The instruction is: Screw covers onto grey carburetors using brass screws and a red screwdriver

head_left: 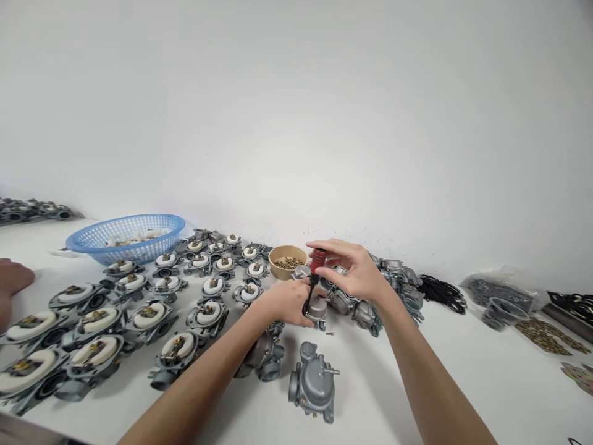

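My right hand [353, 272] grips the red handle of a screwdriver [317, 261], held upright with its dark shaft pointing down. My left hand [283, 302] holds a grey metal carburetor [317, 308] steady on the white table, right under the screwdriver's tip. A small loose screw [329, 334] lies on the table just in front of it. A tan bowl of small brass parts [287, 262] stands just behind my hands.
Several open carburetor bodies with white floats [148, 315] cover the left of the table; closed ones [313, 380] lie near me. A blue basket [127, 237] sits back left. Black rubber rings [442, 292], bags and loose brass parts [544, 334] lie right. Another person's hand [12, 281] shows at far left.
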`<state>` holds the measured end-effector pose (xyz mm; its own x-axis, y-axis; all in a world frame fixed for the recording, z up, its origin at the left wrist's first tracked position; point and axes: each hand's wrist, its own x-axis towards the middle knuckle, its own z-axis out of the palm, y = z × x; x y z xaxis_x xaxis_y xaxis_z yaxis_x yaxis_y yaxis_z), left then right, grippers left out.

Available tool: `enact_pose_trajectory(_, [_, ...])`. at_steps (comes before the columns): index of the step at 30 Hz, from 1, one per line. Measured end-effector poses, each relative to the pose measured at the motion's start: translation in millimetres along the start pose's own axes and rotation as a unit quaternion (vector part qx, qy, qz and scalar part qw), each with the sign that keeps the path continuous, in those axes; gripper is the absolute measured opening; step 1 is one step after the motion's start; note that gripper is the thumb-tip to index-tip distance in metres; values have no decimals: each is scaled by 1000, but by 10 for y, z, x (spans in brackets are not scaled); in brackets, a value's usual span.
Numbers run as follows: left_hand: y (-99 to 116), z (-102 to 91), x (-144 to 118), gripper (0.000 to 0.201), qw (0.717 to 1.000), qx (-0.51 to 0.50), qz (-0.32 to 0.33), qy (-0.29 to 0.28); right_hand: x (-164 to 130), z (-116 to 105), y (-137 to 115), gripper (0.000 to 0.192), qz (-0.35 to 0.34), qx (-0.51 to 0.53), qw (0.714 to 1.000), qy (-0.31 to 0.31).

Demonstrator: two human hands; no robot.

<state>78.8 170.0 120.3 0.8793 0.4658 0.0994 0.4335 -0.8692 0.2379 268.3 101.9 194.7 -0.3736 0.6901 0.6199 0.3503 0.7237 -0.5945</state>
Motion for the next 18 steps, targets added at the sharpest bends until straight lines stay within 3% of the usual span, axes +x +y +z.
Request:
enact_pose_trajectory(4, [3,-2,-1,73,1000,-5,7,-6,12,3,-17,38,-10,-42,999,14])
enact_pose_trajectory(9, [17,-2,13,70,1000,-14,-15,1,-15,-6,-11,46,-9,30,999,-33])
enact_pose_trajectory(14, [53,-46,57,65,997,-65,-51,-4,5,2,27,41,3,30,999,-23])
enact_pose_trajectory(18, [67,-113,135,69,989,-96,-89,-63,30,-2,27,37,0,-1,1000,1])
